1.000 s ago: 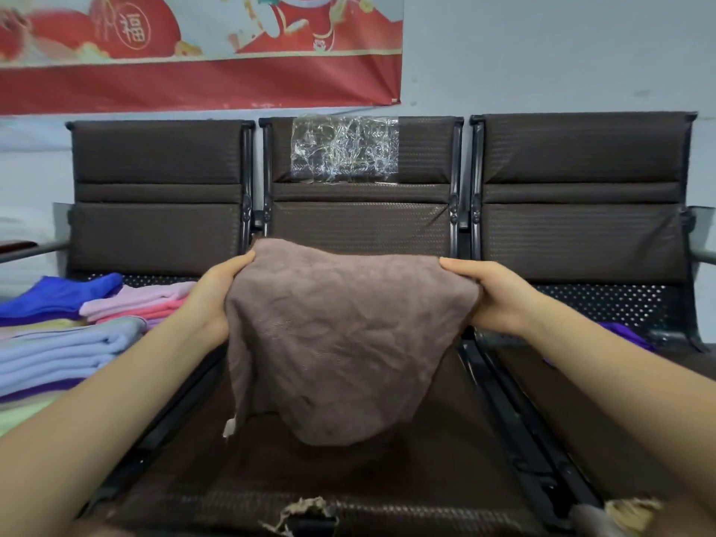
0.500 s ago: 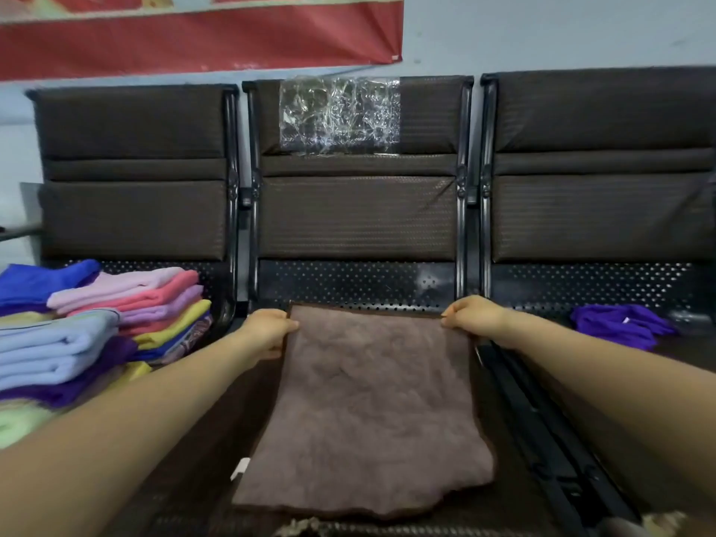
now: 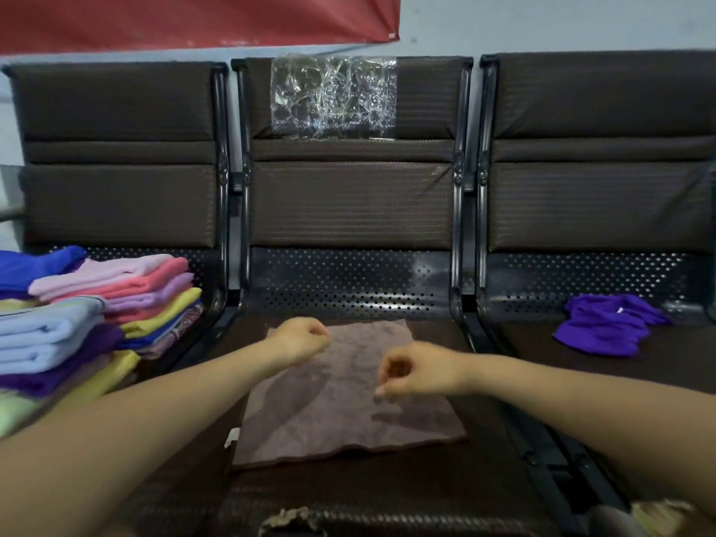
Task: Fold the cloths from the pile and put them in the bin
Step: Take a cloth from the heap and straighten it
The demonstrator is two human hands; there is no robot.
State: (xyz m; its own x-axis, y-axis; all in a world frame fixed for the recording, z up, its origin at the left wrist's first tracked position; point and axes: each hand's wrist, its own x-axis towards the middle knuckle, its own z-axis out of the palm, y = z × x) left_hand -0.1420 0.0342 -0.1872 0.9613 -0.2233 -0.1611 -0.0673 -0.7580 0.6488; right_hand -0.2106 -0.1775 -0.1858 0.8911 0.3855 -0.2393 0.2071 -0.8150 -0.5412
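A brown cloth (image 3: 341, 412) lies spread flat on the middle seat (image 3: 348, 494) of a dark bench. My left hand (image 3: 299, 341) hovers over the cloth's far left corner with its fingers curled, and that corner is hidden under it. My right hand (image 3: 412, 372) is above the right half of the cloth, fingers curled, casting a shadow on the fabric. Neither hand holds anything that I can see. A crumpled purple cloth (image 3: 608, 325) sits on the right seat. No bin is in view.
Stacks of folded cloths (image 3: 89, 315) in blue, pink, yellow and purple fill the left seat. Black metal armrest rails (image 3: 465, 315) separate the seats. The backrests stand upright behind. A torn patch (image 3: 290, 519) shows at the middle seat's front edge.
The brown cloth went from held up in the air to laid flat on the seat. Both hands have let go of its far corners and drawn inward, the right one further back.
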